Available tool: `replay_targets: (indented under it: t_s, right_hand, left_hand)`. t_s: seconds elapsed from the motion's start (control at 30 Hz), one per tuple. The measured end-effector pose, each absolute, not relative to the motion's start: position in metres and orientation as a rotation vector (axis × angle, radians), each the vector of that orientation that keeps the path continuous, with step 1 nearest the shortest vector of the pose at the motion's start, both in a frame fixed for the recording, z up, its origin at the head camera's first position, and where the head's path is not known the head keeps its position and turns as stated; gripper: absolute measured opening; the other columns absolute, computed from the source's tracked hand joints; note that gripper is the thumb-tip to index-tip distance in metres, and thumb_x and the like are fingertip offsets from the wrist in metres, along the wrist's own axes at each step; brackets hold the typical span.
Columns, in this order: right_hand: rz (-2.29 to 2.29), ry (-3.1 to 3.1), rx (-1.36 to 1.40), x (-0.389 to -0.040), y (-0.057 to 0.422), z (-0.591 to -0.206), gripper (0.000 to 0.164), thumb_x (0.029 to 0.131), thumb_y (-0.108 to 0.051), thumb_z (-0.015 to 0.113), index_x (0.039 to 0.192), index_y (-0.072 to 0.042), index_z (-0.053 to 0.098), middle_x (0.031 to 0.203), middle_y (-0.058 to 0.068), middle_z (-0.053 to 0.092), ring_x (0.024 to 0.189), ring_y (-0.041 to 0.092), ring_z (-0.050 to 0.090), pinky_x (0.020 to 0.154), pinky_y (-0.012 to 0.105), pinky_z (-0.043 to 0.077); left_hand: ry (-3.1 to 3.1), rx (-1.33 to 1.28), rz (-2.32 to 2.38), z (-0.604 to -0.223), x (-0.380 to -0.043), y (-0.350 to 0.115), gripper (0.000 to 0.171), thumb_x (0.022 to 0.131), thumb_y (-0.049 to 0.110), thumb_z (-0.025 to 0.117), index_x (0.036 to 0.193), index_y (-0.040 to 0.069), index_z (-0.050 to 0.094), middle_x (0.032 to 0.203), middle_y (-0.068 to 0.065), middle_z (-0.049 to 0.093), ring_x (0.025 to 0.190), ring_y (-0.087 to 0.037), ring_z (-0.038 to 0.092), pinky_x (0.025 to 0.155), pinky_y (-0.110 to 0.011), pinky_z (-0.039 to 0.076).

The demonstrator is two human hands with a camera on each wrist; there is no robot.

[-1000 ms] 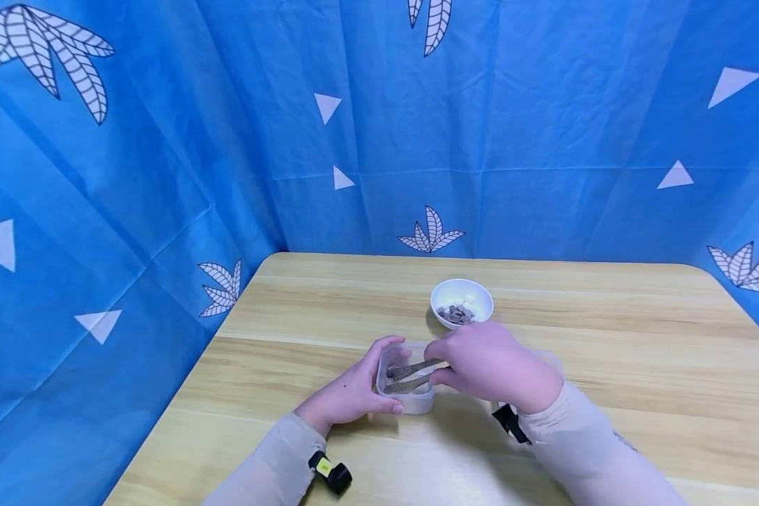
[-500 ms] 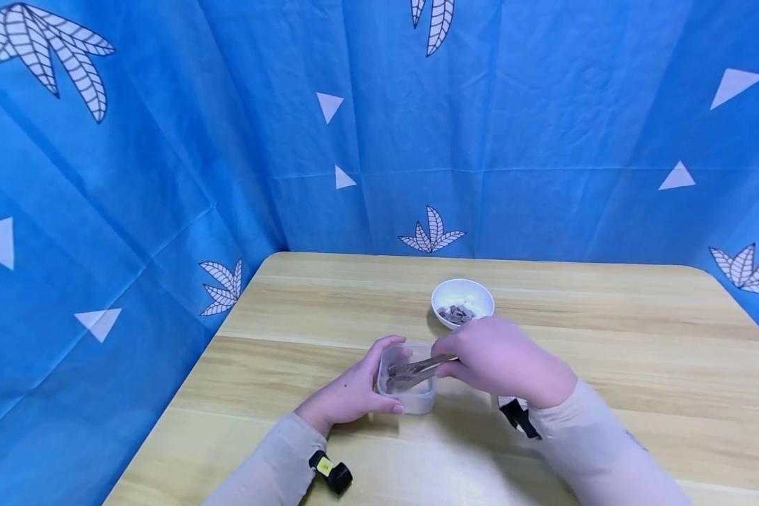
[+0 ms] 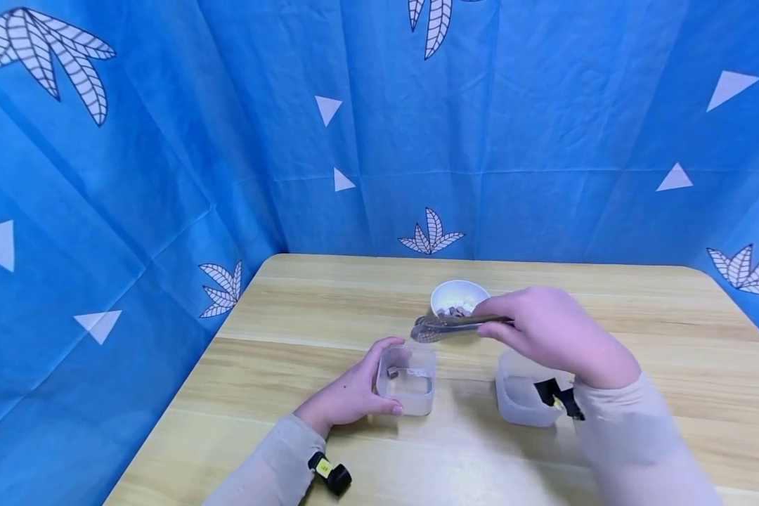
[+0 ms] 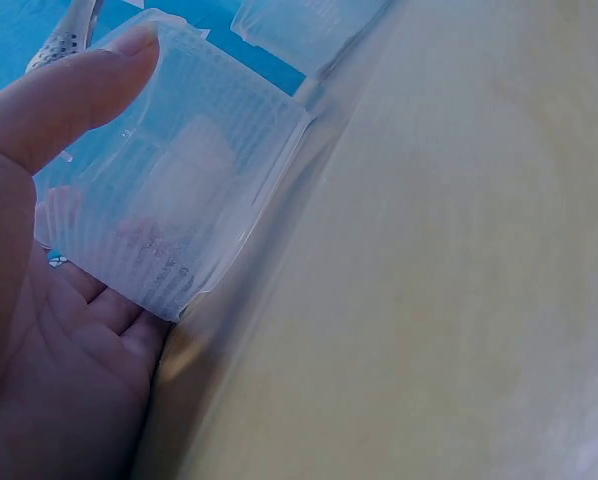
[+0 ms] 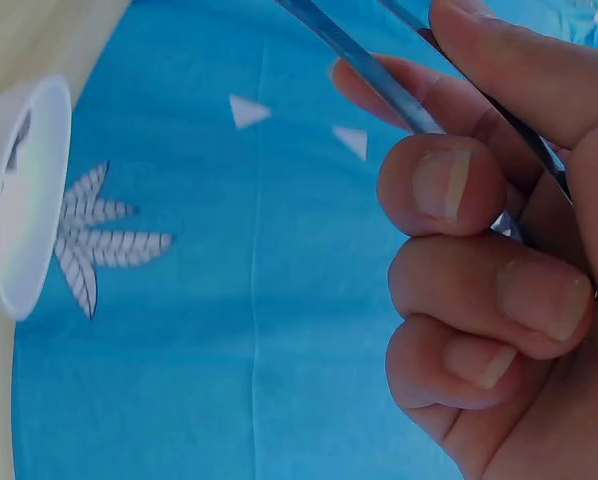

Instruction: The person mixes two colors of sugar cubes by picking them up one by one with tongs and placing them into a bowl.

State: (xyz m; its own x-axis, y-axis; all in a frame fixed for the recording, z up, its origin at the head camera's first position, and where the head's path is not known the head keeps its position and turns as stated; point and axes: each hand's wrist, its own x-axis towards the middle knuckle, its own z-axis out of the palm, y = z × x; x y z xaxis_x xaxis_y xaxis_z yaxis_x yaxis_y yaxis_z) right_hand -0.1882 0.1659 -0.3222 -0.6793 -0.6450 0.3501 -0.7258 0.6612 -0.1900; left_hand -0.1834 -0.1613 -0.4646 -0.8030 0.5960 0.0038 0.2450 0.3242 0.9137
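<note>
My left hand [image 3: 353, 395] grips a clear plastic container [image 3: 410, 404] on the table, thumb on the near side and fingers round the far side. A small brown piece [image 3: 392, 372] lies inside it at the left. My right hand [image 3: 547, 334] holds metal tongs [image 3: 458, 323], their perforated tips raised above and behind the container. Whether anything is between the tips I cannot tell. Behind the tongs stands a white bowl [image 3: 441, 294] with brown and white pieces in it, partly hidden by the tongs and right hand. In the right wrist view, fingers [image 5: 449, 185] curl round the tongs' arms.
A second clear plastic container [image 3: 523, 413] stands to the right, partly under my right wrist. Wooden tabletop [image 3: 329, 295] surrounds these things. A blue patterned cloth [image 3: 544, 126] hangs behind and at the left of the table.
My right hand has lifted the tongs out of the left container and moved up and to the right, uncovering the second container. The left hand has kept its place.
</note>
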Motion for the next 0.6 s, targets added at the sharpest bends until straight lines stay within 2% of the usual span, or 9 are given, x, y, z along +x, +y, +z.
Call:
replay_targets:
  t_s: [0.27,0.43,0.6]
  right_hand:
    - [0.464,-2.674,0.952,-0.197,0.194,-0.322,0.014,0.094,-0.030,0.073,0.107,-0.026,0.077,0.091,-0.019,0.070,0.070,0.003,0.057,0.065,0.035,0.050]
    - [0.441,-2.749,0.845,-0.205,0.213,-0.325,0.019,0.097,-0.033,0.070,0.111,-0.023,0.076,0.100,-0.009,0.074,0.085,0.015,0.069,0.077,0.046,0.054]
    - [0.427,-2.824,0.770,-0.212,0.231,-0.330,0.021,0.098,-0.032,0.068,0.114,-0.020,0.076,0.106,-0.001,0.075,0.094,0.025,0.070,0.083,0.053,0.053]
  left_hand:
    - [2.269,0.750,1.469,-0.466,-0.182,-0.162,0.105,0.075,0.017,0.089,0.156,0.023,0.023,0.151,0.005,0.045,0.139,-0.013,0.041,0.116,-0.040,0.029]
    - [2.259,0.745,1.475,-0.467,-0.182,-0.162,0.104,0.075,0.016,0.089,0.156,0.024,0.023,0.150,0.006,0.045,0.139,-0.011,0.041,0.115,-0.038,0.030]
    - [2.260,0.755,1.476,-0.467,-0.183,-0.162,0.102,0.076,0.016,0.088,0.154,0.031,0.024,0.151,0.006,0.045,0.139,-0.011,0.040,0.116,-0.038,0.029]
